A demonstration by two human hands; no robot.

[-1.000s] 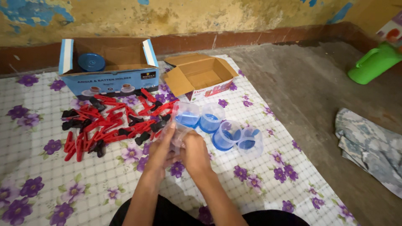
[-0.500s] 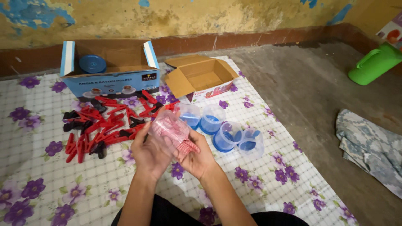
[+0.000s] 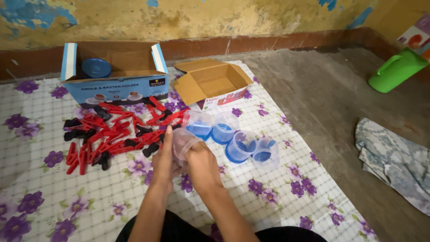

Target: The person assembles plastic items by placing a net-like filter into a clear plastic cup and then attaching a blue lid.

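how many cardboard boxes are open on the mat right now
2. A large blue and white box stands at the mat's far edge by the wall; a smaller brown box lies just to its right.

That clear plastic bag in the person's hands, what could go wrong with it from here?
The clear plastic bag looks thin and is held between the left hand and right hand, so a hard pull might tear it. The hands work right beside the clear cups with blue lids, which a wrist could knock over. The red and black pieces lie loose nearby and could be scattered.
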